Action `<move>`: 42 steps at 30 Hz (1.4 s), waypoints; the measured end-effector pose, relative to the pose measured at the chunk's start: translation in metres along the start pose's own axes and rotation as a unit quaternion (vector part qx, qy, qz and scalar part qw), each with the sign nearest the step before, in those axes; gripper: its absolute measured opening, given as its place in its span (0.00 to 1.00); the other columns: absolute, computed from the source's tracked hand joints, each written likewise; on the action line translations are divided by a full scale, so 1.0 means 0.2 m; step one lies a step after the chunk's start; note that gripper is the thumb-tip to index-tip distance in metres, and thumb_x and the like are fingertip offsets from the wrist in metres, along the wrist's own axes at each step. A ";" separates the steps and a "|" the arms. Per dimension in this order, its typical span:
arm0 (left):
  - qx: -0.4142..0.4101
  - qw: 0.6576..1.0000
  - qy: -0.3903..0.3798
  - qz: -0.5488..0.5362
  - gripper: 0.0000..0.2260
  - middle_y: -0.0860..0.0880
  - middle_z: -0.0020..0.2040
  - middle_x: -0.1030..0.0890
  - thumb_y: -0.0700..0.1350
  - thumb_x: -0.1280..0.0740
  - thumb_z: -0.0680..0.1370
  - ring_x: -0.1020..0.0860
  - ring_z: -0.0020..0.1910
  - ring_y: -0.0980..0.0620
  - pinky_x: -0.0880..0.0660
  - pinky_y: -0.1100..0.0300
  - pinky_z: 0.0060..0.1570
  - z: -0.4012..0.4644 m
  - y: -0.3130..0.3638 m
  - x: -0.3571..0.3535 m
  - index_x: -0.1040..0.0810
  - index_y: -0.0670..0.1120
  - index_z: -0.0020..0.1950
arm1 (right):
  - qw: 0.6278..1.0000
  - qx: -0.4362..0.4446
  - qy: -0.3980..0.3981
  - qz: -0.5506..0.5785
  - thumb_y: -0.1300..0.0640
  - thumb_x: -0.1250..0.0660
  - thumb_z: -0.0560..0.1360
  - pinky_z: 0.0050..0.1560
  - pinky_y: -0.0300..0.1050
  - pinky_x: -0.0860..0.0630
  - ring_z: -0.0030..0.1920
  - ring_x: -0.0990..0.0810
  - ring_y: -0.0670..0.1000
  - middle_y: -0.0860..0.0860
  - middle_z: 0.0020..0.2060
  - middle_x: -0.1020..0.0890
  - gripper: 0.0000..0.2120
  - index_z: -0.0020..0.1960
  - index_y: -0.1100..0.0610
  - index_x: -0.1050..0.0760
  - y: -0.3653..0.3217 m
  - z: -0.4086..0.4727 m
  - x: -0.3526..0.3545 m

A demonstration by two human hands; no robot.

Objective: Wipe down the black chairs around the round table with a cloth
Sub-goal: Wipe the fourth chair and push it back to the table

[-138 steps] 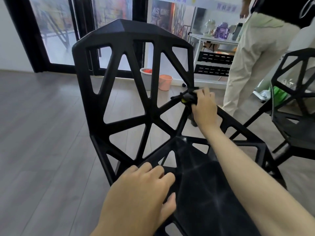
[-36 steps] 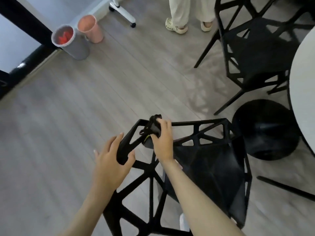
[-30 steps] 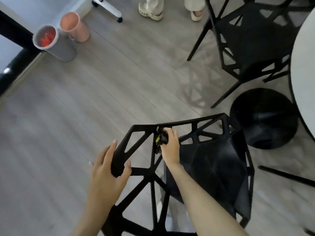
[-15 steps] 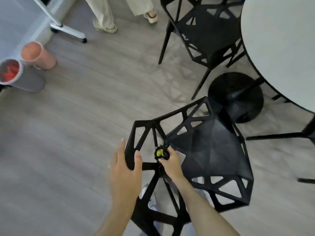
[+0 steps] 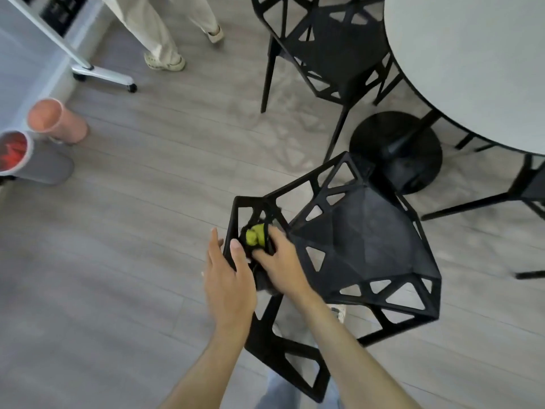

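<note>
I look down on a black lattice chair (image 5: pixel 362 246) beside the round white table (image 5: pixel 472 63). My right hand (image 5: pixel 281 262) grips a bunched dark and yellow-green cloth (image 5: pixel 256 236) and holds it against the struts of the chair's backrest. My left hand (image 5: pixel 231 278) holds the top rim of the backrest, thumb on the inner side and fingers over the outer edge. A second black chair (image 5: pixel 321 45) stands at the table's far side, and part of a third (image 5: pixel 528 187) shows at the right edge.
The table's black disc base (image 5: pixel 398 149) stands just beyond the near chair. A person in beige trousers (image 5: pixel 153 28) stands at the top. A pink bin (image 5: pixel 56 121) and a grey bin (image 5: pixel 29 157) stand at the left, next to a white wheeled stand (image 5: pixel 100 76).
My view has swung right, bringing more of the table into sight. My right hand has slid the cloth up the backrest struts towards the left hand, which keeps hold of the rim.
</note>
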State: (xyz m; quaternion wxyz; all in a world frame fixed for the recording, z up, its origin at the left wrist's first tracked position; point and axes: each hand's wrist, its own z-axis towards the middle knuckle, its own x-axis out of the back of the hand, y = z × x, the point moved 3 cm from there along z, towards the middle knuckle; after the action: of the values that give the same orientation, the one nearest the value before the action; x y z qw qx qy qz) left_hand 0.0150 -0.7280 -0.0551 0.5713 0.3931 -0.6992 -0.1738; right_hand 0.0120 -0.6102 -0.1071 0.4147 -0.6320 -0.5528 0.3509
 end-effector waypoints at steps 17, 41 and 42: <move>0.025 1.000 0.010 0.011 0.26 0.59 0.67 0.25 0.64 0.49 0.84 0.25 0.65 0.55 0.27 0.53 0.65 0.01 -0.02 -0.03 0.42 0.60 0.82 | 0.986 0.042 0.130 -0.097 0.60 0.30 0.79 0.64 0.53 0.22 0.59 0.21 0.46 0.45 0.54 0.21 0.11 0.59 0.50 0.24 0.35 0.63 0.09; 0.019 0.995 -0.075 0.069 0.28 0.46 0.76 0.28 0.61 0.44 0.84 0.27 0.73 0.40 0.29 0.39 0.70 0.02 0.03 0.04 0.42 0.52 0.82 | 0.898 -0.267 0.346 -0.051 0.56 0.25 0.76 0.46 0.46 0.29 0.49 0.19 0.52 0.50 0.46 0.16 0.07 0.52 0.56 0.20 0.34 -0.69 0.44; 0.005 0.991 -0.106 0.078 0.29 0.45 0.78 0.30 0.61 0.43 0.84 0.29 0.75 0.39 0.30 0.38 0.71 0.02 0.04 0.06 0.43 0.52 0.83 | 0.890 -0.272 0.365 -0.030 0.55 0.25 0.76 0.44 0.47 0.28 0.48 0.19 0.54 0.51 0.45 0.15 0.06 0.48 0.57 0.19 0.31 -0.76 0.41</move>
State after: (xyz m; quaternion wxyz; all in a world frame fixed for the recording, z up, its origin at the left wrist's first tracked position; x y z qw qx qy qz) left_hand 0.0080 -0.7330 -0.0435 0.5038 0.3197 -0.7850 -0.1663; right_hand 0.1865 -0.5536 -0.1008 0.4095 -0.7865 -0.4550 -0.0816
